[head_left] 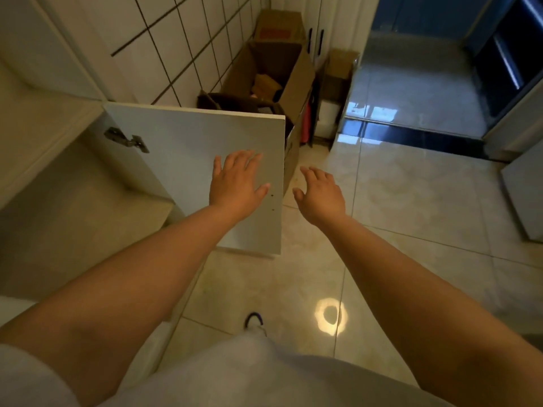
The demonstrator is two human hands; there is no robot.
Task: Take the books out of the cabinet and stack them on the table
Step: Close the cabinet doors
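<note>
The white cabinet (pixel 58 183) stands at the left with its door (pixel 182 154) swung wide open toward me. The part of its inside that shows holds no books, and no table is in view. My left hand (pixel 235 180) lies flat with straight fingers against the inner face of the door, near its free edge. My right hand (pixel 320 192) hovers just right of that edge, fingers relaxed and spread, holding nothing. A metal hinge (pixel 126 139) sits on the door's left side.
Behind the door stand open cardboard boxes (pixel 273 74) against the tiled wall (pixel 176 39). Glossy floor tiles (pixel 382 230) stretch to the right toward a dark threshold (pixel 411 136). A white cabinet corner (pixel 526 195) juts in at the right edge. My foot (pixel 254 321) shows below.
</note>
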